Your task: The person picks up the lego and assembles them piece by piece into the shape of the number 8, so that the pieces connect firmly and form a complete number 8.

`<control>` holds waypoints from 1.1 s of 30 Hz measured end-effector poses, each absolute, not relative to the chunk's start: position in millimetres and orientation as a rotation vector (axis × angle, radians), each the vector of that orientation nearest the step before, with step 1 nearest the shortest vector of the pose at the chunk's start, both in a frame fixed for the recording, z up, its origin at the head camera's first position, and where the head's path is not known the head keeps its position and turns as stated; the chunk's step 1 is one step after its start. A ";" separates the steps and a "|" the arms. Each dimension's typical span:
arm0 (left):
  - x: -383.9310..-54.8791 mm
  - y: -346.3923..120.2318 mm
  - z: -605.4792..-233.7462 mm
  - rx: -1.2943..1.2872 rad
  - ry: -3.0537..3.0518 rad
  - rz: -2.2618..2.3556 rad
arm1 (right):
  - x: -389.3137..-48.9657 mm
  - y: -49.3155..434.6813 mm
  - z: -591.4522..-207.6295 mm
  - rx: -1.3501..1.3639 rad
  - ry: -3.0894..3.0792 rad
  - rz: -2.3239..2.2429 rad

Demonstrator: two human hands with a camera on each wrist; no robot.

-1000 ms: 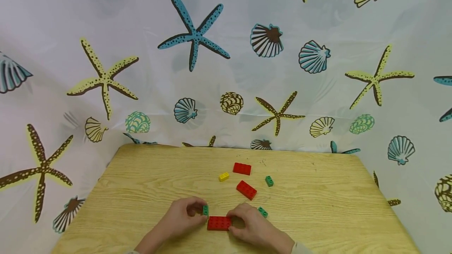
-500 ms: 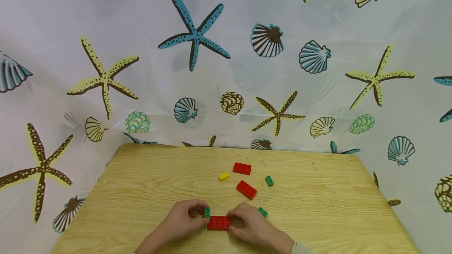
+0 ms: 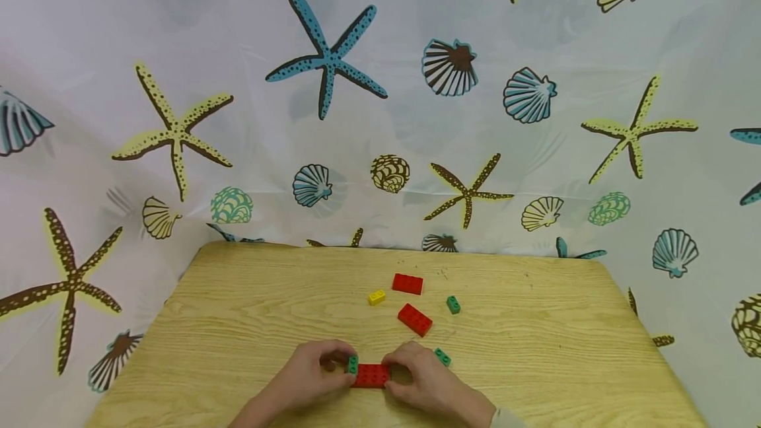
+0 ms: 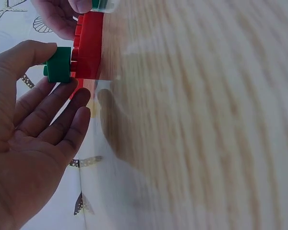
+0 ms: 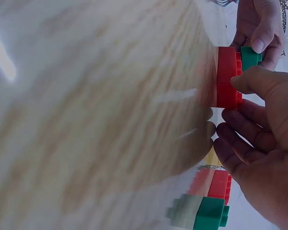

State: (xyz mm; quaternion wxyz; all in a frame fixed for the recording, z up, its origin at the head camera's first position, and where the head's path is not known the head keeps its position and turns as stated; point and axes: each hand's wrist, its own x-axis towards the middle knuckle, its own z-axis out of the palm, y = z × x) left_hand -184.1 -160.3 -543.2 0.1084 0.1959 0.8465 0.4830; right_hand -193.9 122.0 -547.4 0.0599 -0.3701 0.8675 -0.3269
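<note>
My left hand (image 3: 309, 375) pinches a small green toy brick (image 3: 353, 364) between thumb and fingers, studs up. It is over the left end of a long red brick (image 3: 372, 376) lying flat on the table. In the left wrist view the green brick (image 4: 59, 65) is at the stud tops of the red brick (image 4: 90, 45); whether it is pressed on, I cannot tell. The right hand (image 3: 425, 382) grips the red brick's right end, thumb near me and fingers on the far side, seen also in the right wrist view on the red brick (image 5: 225, 76).
Beyond the hands lie two more red bricks, one tilted (image 3: 415, 320) and one farther back (image 3: 407, 284), with a small yellow brick (image 3: 376, 297) beside. Two green bricks, near (image 3: 442, 356) and far (image 3: 454, 304), lie to the right. A patterned curtain (image 3: 380, 117) surrounds the wooden table (image 3: 535, 335).
My left hand has moved right with the green brick, from beside the red brick's left end to above it. The right hand and the red brick have stayed put.
</note>
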 end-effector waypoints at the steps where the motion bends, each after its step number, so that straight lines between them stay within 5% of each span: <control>1: -184.0 -160.0 -543.3 0.585 2.487 1.421 | -194.0 122.1 -548.0 -1.128 2.625 -0.994; 20: -182.4 -153.9 -538.8 0.653 2.518 1.377 | -202.3 125.6 -564.5 -1.267 2.640 -0.987; 33: -182.5 -153.9 -541.2 0.624 2.439 1.456 | -194.8 121.0 -548.2 -1.062 2.627 -0.963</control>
